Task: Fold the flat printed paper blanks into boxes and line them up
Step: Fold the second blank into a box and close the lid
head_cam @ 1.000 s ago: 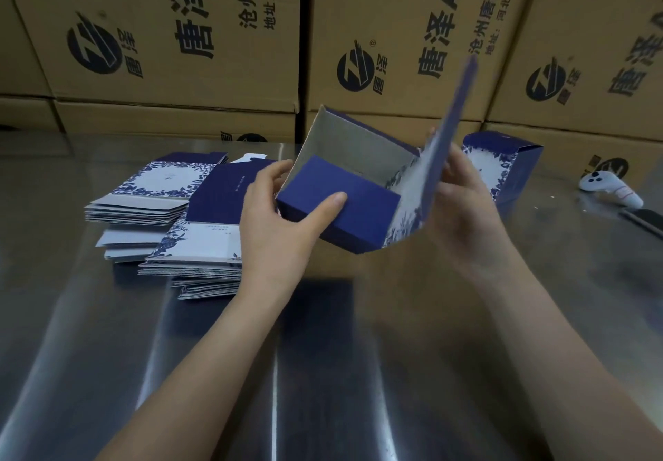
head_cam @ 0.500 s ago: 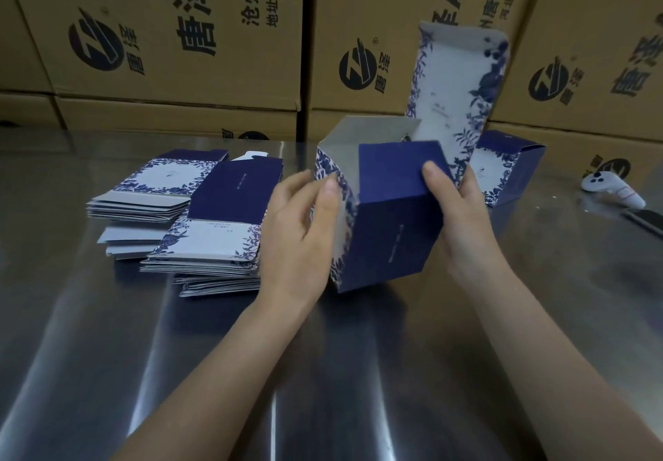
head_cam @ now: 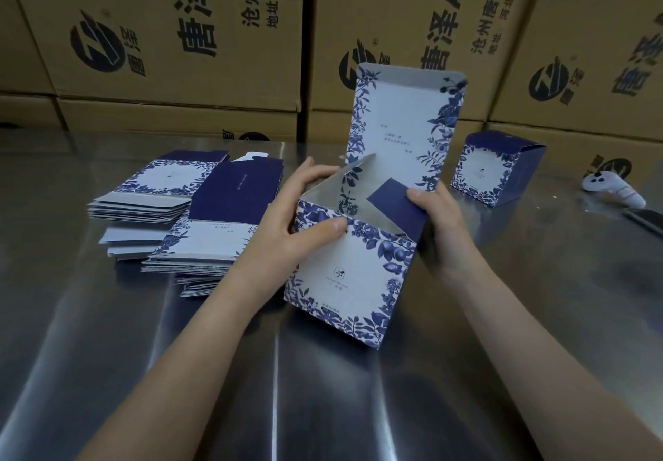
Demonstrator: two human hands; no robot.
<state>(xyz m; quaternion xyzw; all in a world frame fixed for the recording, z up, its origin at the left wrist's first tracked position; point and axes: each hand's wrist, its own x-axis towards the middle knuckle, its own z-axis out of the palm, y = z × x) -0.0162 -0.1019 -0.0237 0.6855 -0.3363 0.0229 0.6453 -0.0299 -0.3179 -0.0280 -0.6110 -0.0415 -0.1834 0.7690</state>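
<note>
A blue-and-white floral paper box (head_cam: 344,277) stands half-formed on the steel table (head_cam: 107,335), its lid flap upright and its top open. My left hand (head_cam: 287,223) grips the box's left top corner, thumb on the front panel, fingers on the left side flap. My right hand (head_cam: 441,227) holds the right side, thumb pressing the dark blue side flap inward. Two stacks of flat printed blanks (head_cam: 201,220) lie to the left. One finished box (head_cam: 495,170) stands at the back right.
Large brown cardboard cartons (head_cam: 179,40) with black print wall off the table's far edge. A white handheld controller (head_cam: 613,191) and a dark flat device (head_cam: 645,218) lie at the far right.
The box has been turned so its white floral front faces me. The lid flap stands upright and the right side flap is folding inward under my thumb.
</note>
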